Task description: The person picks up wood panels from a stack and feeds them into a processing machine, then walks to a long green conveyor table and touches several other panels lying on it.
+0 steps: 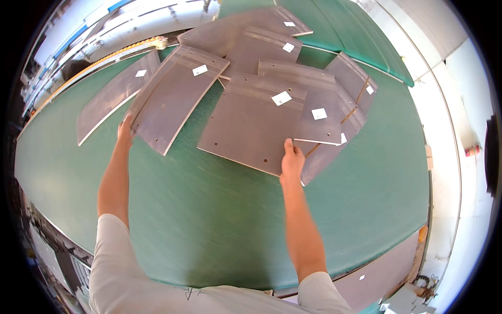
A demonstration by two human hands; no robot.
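My left hand is closed on the left edge of a brown-grey panel, which lies slanted with a white label near its far end. My right hand grips the near right corner of a second brown-grey panel, its thumb on top. This one has drilled holes and a white label, and it overlaps the labelled panel to its right. Both panels rest at least partly on the green belt-like surface. The fingers under the panels are hidden.
More labelled panels lie around: a narrow one at the left, several overlapping at the back and right. Another panel sits below the surface's near right edge. A yellow chain-like strip runs along the far left edge.
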